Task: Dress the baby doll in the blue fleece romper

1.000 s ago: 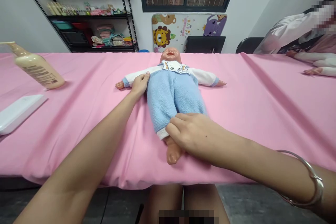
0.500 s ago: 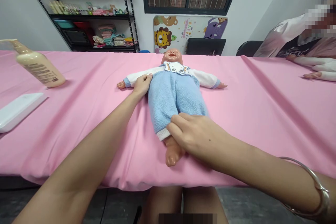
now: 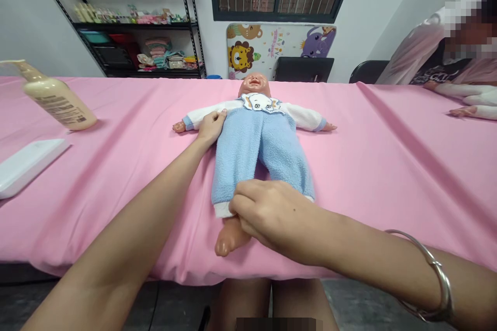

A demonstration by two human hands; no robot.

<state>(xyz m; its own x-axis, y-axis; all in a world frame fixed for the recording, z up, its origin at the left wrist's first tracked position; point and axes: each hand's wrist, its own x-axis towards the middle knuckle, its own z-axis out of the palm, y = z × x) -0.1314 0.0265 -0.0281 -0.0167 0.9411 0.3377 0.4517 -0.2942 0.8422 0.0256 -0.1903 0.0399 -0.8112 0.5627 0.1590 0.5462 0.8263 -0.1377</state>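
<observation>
A baby doll [image 3: 254, 85] lies on its back on the pink sheet, arms spread, its head away from me. It wears a white-sleeved top with an animal-face collar [image 3: 261, 102] and fuzzy blue trousers [image 3: 238, 150] with white cuffs. My right hand [image 3: 267, 212] is closed on the cuff of the trouser leg on the left, just above the bare foot [image 3: 232, 238]. It covers part of the other leg's end. At the doll's side, under its arm, my left hand [image 3: 212, 126] pinches the trousers' upper edge, with its fingertips partly hidden.
On the left of the pink-covered table [image 3: 368, 165] are a tilted-looking pump bottle [image 3: 58, 101] and a white flat case [image 3: 31, 165]. Another person's hands [image 3: 466, 101] rest at the right edge. Behind stand shelves [image 3: 135, 26] and a black chair back [image 3: 305, 68].
My right hand has drawn the trouser cuff toward me and to the left, straightening that leg and shifting the foot left. My left hand has stayed nearly in place.
</observation>
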